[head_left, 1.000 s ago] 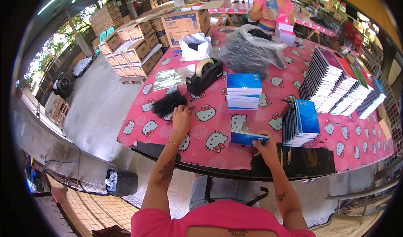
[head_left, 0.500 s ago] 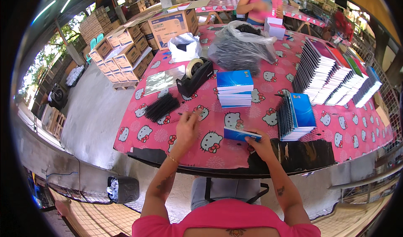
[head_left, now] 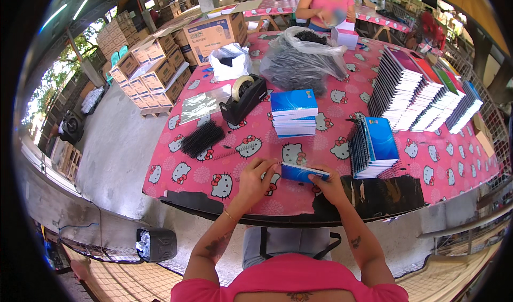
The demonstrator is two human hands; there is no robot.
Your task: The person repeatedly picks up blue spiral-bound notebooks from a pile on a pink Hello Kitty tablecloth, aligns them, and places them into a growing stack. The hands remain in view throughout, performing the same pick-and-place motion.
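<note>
My right hand (head_left: 329, 185) grips a small blue notebook (head_left: 299, 172) by its right end, thumb on top, holding it tilted above the table's near edge. At the notebook's left end, my left hand (head_left: 257, 180) is closed with its fingertips pinched together. Whatever they pinch is too small to make out. Beyond the left hand, a thin spiral coil (head_left: 233, 152) lies on the tablecloth near a bundle of black spiral coils (head_left: 202, 139). A stack of blue notebooks (head_left: 293, 105) stands ahead. To the right, several spiral-bound blue notebooks (head_left: 381, 139) form another stack.
A black tape dispenser (head_left: 243, 100) and clear plastic sheets (head_left: 200, 104) are at left. Farther back are a white bag (head_left: 230, 61), a large plastic bag of black coils (head_left: 304, 61) and a carton (head_left: 214, 37). Tall notebook stacks (head_left: 409, 96) stand right. A person in pink works across the table.
My left hand has moved right and nearer to me, up to the notebook's left end. The right hand keeps its hold, with the notebook shifted only slightly.
</note>
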